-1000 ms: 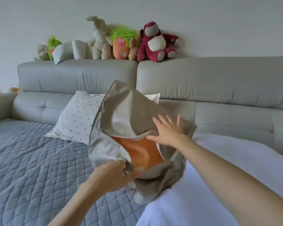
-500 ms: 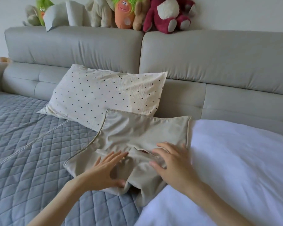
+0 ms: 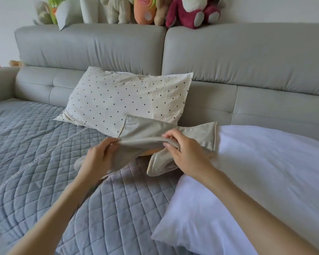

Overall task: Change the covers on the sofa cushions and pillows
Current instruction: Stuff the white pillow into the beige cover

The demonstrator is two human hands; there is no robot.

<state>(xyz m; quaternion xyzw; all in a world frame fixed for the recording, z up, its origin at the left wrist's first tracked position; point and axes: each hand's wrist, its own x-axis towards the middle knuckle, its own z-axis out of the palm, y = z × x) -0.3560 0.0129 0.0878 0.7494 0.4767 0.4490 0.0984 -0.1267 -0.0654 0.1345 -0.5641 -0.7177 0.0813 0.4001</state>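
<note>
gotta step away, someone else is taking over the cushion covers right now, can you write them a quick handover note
Left hand: pinches the left end of the beige cover at its open edge.
Right hand: grips the same edge farther right, fingers curled over it.
The cover lies on the grey quilted throw, in front of the polka-dot pillow, which leans on the sofa back. Orange shows inside the opening. A bare white pillow lies to the right.
Done: the polka-dot pillow looks covered.
Left: the white pillow has no cover; whether the beige cover is going on or coming off is not clear.
</note>
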